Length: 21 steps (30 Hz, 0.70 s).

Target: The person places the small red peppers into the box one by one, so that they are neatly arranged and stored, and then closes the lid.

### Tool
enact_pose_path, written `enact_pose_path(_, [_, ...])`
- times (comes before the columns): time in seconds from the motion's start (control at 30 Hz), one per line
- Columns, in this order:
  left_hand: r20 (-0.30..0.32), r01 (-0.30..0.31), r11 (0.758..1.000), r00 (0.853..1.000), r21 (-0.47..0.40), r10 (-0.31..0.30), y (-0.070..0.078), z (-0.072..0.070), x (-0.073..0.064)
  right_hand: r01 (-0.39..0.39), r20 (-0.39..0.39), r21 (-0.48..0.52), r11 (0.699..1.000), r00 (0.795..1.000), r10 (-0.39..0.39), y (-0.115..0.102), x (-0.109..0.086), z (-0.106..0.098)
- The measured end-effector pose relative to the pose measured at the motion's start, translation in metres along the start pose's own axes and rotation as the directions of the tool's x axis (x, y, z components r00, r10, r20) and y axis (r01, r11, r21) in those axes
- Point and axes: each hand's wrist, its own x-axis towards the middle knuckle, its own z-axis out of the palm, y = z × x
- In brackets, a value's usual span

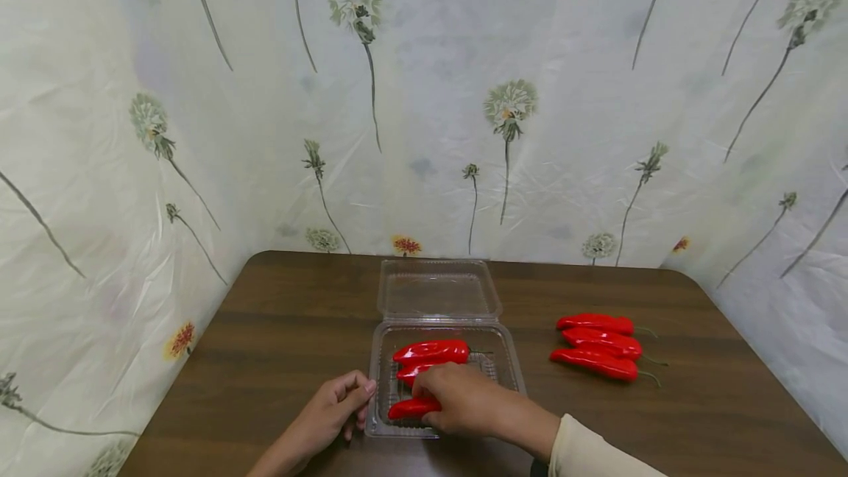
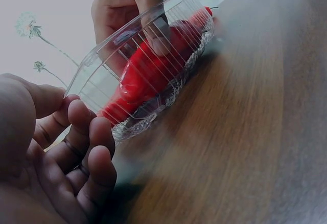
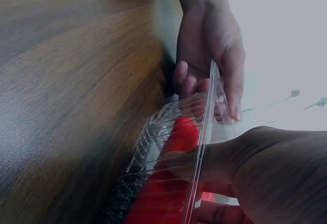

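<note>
A clear plastic clamshell container lies with its lid folded back. At its near left corner my left hand pinches the rim between thumb and forefinger; the left wrist view shows the other fingers loosely bent. Reaching into the tray, my right hand grips a glossy red chili pepper near the front wall. Through the ribbed side, the left wrist view shows thumb and fingers around this pepper. Behind it lie two more red peppers, one fully visible and one partly covered by the right hand.
Three red peppers with green stems lie side by side on the dark wooden table, right of the container. The open lid extends toward the back edge. A flower-printed sheet hangs behind and at both sides.
</note>
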Motion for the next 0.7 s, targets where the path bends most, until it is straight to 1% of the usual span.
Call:
enact_pose_path(0.23, [0.006,-0.011,1.000,1.000,0.003,0.011,-0.001,0.000,0.000,0.000,0.007,0.035,0.999,1.000,0.000,0.000,-0.003,-0.003])
enact_pose_path(0.33, [0.008,-0.013,1.000,1.000,0.003,0.013,-0.001,0.000,0.001,0.022,-0.006,0.051,0.998,1.000,-0.021,0.001,-0.004,-0.005])
enact_pose_path(0.47, [0.008,-0.013,1.000,1.000,0.000,0.013,-0.002,-0.001,0.000,0.040,-0.018,0.108,0.993,0.999,-0.038,0.003,-0.008,-0.010])
enact_pose_path(0.57, [0.007,-0.013,1.000,1.000,0.000,0.013,-0.002,-0.001,0.000,0.029,-0.018,0.161,0.987,1.000,-0.026,0.007,-0.011,-0.013])
enact_pose_path(0.7, [0.005,-0.013,1.000,1.000,0.002,0.013,-0.002,-0.001,0.001,0.013,-0.029,0.191,0.981,1.000,-0.007,0.013,-0.018,-0.018])
